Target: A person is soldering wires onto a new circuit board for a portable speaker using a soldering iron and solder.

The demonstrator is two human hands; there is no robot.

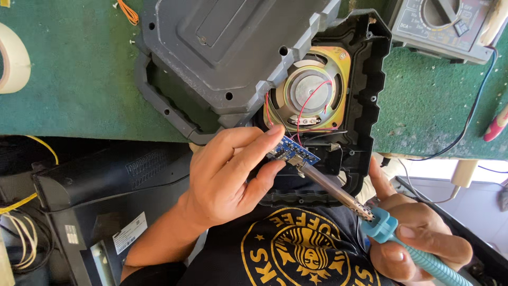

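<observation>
Speaker case [370, 106] lies opened at the green tabletop's [79, 79] near edge. Left hand [227, 175] fingers pinch blue circuit board [293, 151]; right hand [418, 238] fingers wrapped round soldering iron [338, 193], tip touching the board. Soldering apparently underway; case not reassembled.

The left hand [227, 177] pinches a small blue circuit board [292, 150] near the open black plastic speaker housing [365, 106], in which a round yellow-framed speaker [312, 90] sits. The right hand [418, 238], right and nearer, holds a teal-handled soldering iron [370, 217], tip at the board. A grey multimeter [444, 26] lies far right, a roll of cream tape [10, 58] far left.
</observation>
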